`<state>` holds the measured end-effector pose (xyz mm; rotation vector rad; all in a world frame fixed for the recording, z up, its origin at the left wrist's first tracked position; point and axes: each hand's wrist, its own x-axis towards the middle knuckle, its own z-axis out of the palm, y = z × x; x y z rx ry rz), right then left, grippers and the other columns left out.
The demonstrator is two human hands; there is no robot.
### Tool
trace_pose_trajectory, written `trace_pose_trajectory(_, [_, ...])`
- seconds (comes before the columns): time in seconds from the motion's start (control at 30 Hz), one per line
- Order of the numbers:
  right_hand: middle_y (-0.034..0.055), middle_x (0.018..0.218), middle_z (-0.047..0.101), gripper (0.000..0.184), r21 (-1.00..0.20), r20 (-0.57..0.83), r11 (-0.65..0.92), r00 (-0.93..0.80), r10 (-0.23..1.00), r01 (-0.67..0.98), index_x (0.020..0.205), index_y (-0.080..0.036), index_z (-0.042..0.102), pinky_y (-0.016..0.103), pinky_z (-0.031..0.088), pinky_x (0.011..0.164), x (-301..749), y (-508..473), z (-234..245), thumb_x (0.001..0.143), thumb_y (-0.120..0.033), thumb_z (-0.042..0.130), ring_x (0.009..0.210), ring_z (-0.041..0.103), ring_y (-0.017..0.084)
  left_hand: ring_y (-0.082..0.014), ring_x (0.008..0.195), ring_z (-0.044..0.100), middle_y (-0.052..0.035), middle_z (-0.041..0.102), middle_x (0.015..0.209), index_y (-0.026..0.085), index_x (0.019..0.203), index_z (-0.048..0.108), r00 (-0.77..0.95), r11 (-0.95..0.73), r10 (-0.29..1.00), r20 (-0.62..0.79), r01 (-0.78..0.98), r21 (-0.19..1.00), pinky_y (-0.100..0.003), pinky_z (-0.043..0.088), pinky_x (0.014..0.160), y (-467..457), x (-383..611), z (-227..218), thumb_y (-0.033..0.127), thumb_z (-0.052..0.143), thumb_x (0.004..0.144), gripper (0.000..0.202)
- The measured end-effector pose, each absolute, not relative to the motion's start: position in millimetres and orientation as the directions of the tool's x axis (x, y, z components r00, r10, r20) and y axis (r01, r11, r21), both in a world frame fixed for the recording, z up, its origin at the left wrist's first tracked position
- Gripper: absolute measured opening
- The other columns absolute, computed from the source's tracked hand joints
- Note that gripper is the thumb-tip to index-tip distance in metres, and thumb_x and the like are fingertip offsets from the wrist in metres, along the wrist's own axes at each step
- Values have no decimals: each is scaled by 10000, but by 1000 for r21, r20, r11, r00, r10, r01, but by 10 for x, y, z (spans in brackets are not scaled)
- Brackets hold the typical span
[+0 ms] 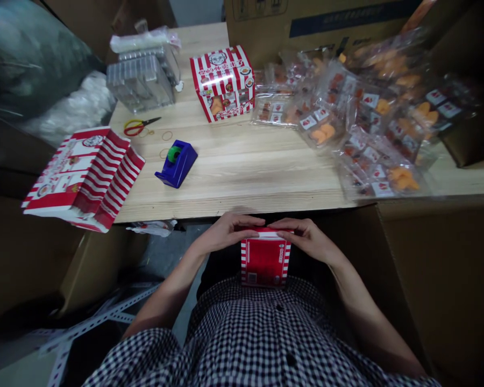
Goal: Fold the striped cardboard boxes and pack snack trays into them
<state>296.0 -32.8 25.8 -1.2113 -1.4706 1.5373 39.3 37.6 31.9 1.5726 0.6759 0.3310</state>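
Note:
A small red and white striped box (265, 262) stands upright against my checked shirt, just below the table's front edge. My left hand (226, 231) grips its top left corner, fingers curled over the top. My right hand (304, 236) grips the top right corner the same way. Fingertips of both hands nearly meet over the box's top flap.
A wooden table (246, 172) holds a blue tape dispenser (177, 163), scissors (139, 126), rubber bands, a finished striped box (223, 82), clear plastic trays (141, 80) and several bags of orange toys (363, 129). Flat striped cartons (84, 177) lie at left. Cardboard boxes stand around.

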Motion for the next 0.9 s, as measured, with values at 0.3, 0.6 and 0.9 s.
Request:
trace_pose_trajectory(0.3, [37,1012,791,216,-969,-244,-227,-266,933,94,1055,-277,783,351,543,817,2943,-254,150,892,-388,694,913,723,215,-167,863,717,-65,788,1037,222,1192,729,779,-136,605,-161,301,944,-264,534,734,474,454,297,335,623,935,300])
trace_pose_trajectory(0.6, [46,970,803,196,-960,-277,-279,-223,935,23,973,-247,799,342,563,803,2924,-277,139,845,-383,740,879,740,217,-170,849,732,-65,793,1032,220,1155,749,752,-161,634,-179,355,921,-266,550,726,451,545,319,318,611,941,272])
trace_pose_trajectory(0.9, [19,1217,742,247,-987,-78,-52,-166,983,152,1175,-325,741,463,493,1073,2881,-579,147,958,-320,624,1159,680,249,-219,1370,518,-33,588,1439,328,1412,545,776,-335,631,14,257,907,-468,410,1164,88,336,296,236,530,984,439])
